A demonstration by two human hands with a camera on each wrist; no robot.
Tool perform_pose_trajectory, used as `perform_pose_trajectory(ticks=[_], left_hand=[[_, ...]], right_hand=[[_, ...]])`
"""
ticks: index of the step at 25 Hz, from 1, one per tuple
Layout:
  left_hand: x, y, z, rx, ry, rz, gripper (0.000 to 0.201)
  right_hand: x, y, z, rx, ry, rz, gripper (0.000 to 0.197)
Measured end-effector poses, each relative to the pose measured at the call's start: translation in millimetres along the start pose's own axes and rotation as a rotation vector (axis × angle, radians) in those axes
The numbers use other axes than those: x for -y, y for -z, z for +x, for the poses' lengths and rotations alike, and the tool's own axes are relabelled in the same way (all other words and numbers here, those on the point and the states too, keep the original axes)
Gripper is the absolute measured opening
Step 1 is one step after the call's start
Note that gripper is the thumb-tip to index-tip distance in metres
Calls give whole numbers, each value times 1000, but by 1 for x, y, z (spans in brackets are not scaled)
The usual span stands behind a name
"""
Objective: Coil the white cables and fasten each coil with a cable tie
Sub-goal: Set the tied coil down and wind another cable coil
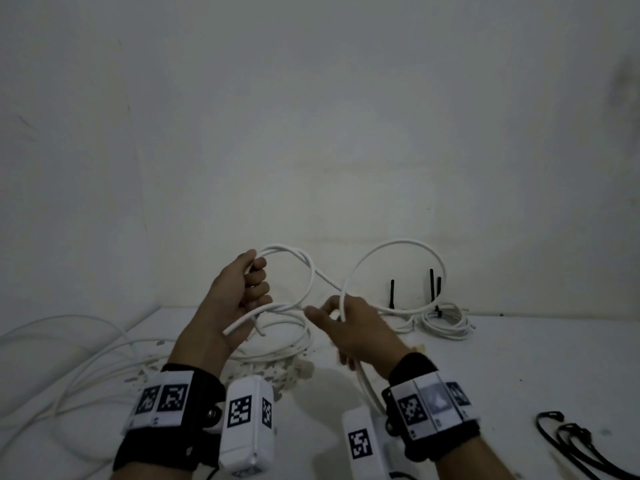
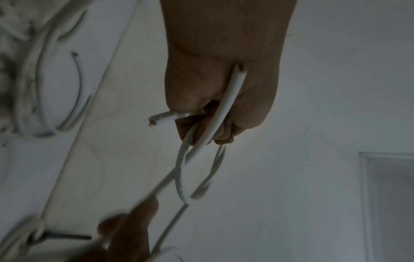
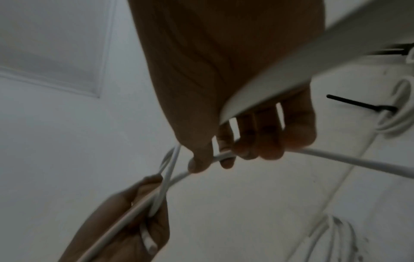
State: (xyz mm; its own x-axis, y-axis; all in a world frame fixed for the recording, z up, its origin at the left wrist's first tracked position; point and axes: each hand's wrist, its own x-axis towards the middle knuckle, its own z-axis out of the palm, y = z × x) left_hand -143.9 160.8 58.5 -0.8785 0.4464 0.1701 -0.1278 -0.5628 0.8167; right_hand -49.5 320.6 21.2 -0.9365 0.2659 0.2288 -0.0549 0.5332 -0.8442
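White cable point(image 1: 349, 271) half-coiled: your left hand point(image 1: 239, 299) grips the loops, right hand point(image 1: 360, 327) pinches the feed. Tied coils point(image 1: 446, 320) behind; loose cables point(image 1: 69, 344) left.

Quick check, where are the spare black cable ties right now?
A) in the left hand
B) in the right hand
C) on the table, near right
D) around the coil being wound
C: the black cable ties lie loose on the table at near right, while the left hand and right hand grip only the white cable.
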Motion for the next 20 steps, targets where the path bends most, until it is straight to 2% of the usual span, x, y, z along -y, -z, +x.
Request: perform_pose_trajectory(ticks=[4,8,10,12,14,16,17,20], left_hand=[[-9,22,5,-160,-142,242,33],[-25,47,12,-375,-262,255,34],[-33,58,11,-371,-275,216,35],[-33,58,11,-324,-269,200,36],[-28,49,9,-288,-267,224,36],[-24,37,7,-257,-270,272,35],[-24,32,6,-246,-272,286,35],[-24,29,4,-227,-264,260,38]], right_hand=[[1,18,9,-90,-79,-432,49],[9,45,12,82,-150,-889,52],[10,55,12,135,-167,-901,47],[11,53,10,91,-147,-928,46],[13,44,8,-67,-43,-1040,32],[18,38,5,-268,64,-1011,4],[21,37,5,-342,92,-950,6],[32,42,4,-438,100,-710,20]])
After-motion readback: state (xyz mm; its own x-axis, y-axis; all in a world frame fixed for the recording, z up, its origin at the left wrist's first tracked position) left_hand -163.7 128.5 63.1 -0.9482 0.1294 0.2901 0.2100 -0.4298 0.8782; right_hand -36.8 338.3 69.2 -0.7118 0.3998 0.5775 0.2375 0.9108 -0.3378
